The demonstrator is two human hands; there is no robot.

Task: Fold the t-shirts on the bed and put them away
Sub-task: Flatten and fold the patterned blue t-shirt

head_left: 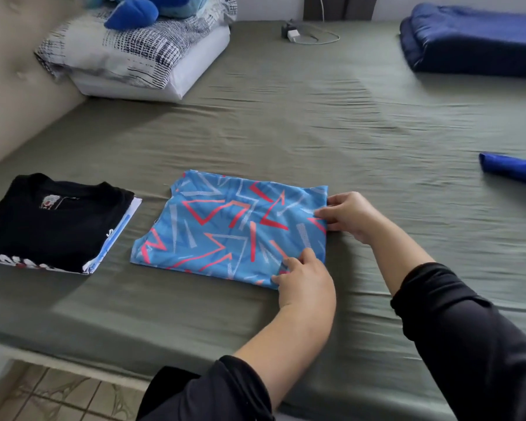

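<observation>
My left hand (305, 276) and right hand (348, 215) pinch the folded blue patterned tee (225, 229) at its right edge. Black tee stack (52, 226) sits to its left; pillows (134, 56) & blue blanket (474, 41) lie far back on the bed (316, 123).

You wear black long sleeves — the left sleeve (222, 390) and the right sleeve (474, 344) are both pushed up the forearms, cuffs bunched, leaving your forearms and hands bare.

Before you, the bed (286, 123) carries a patterned blue t-shirt (225, 229), a folded stack topped by a black t-shirt (52, 226), pillows (140, 59), a folded navy blanket (474, 41), a charger (292, 33) and a blue garment (513, 170).
</observation>
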